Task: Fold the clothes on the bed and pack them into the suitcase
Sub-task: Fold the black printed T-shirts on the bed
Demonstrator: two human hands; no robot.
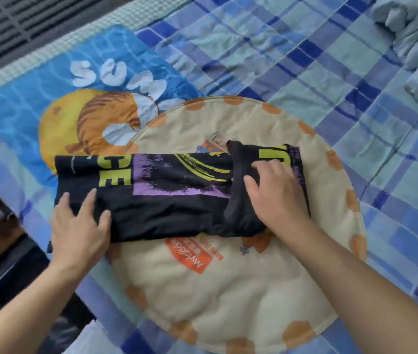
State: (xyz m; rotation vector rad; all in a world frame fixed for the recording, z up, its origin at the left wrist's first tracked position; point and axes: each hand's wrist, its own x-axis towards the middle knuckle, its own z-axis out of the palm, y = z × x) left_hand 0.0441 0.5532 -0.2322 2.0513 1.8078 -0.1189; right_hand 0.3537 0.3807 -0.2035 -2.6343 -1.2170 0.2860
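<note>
Mid-frame, flat left hand (80, 223) and right hand (276, 198) press a folded black printed T-shirt (167, 198) onto a round quilted mat (228, 290).

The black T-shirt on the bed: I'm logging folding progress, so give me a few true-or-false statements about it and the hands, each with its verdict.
1. The black T-shirt lies folded into a long strip on the round cream mat. True.
2. The left hand presses flat on the shirt's left end. True.
3. The right hand is lifted clear of the shirt. False: it rests on the right end.
4. The shirt sits inside a suitcase. False: it lies on the mat, on the checked blue bedspread.
</note>
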